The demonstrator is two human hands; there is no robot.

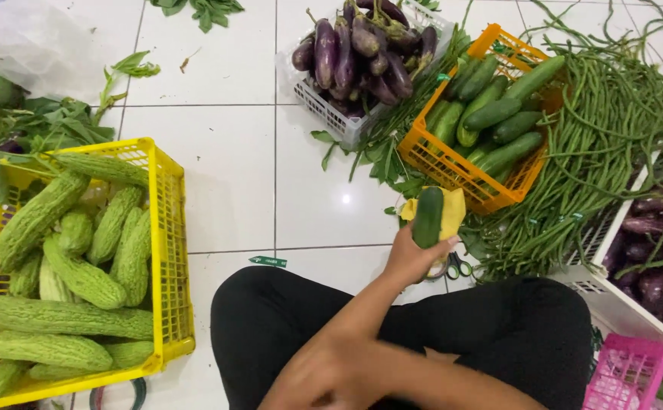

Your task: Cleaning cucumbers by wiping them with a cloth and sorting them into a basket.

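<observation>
My left hand (411, 257) reaches forward over my lap and grips a dark green cucumber (428, 216), held upright against a yellow cloth or bag (454, 211). Just beyond it stands an orange crate (430, 156) full of cucumbers. My right forearm crosses my lap from the lower right. My right hand (312, 383) is a blur at the bottom edge beside my left forearm, and I cannot make out its fingers or anything in it.
A yellow crate (166, 228) of bitter gourds sits at left, and a white basket (324, 110) of purple eggplants at the top. Long beans (612, 129) pile up at right, beside a white crate (612, 300) and a pink basket (631, 372). Scissors (458, 266) lie by my knee. Leafy greens (35, 121) lie at far left.
</observation>
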